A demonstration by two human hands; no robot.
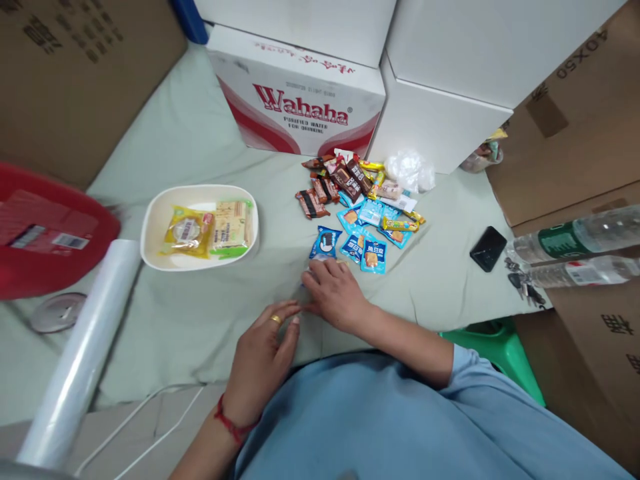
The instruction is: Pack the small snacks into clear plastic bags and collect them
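Observation:
My left hand [265, 353], with a gold ring and a red bracelet, is low over the cloth, fingers stretched out and thumb apart. Its fingertips meet the edge of my right hand [337, 293]. The right hand's fingers curl down over something mostly hidden, with a pale see-through edge and a bit of blue beside them. Just beyond them lies a dark blue snack packet [326, 243]. Light blue packets [373, 255] are spread to its right. Behind these sit a heap of brown wrapped snacks [313, 203] and some yellow-wrapped bars [400, 225].
A cream tray [150, 230] holds a yellow packet and a green-edged cracker packet. At left are a plastic film roll [90, 340] and a red container [45, 233]. White boxes [300, 110] stand behind. A phone [488, 249], keys [525, 287] and bottles [600, 233] lie right.

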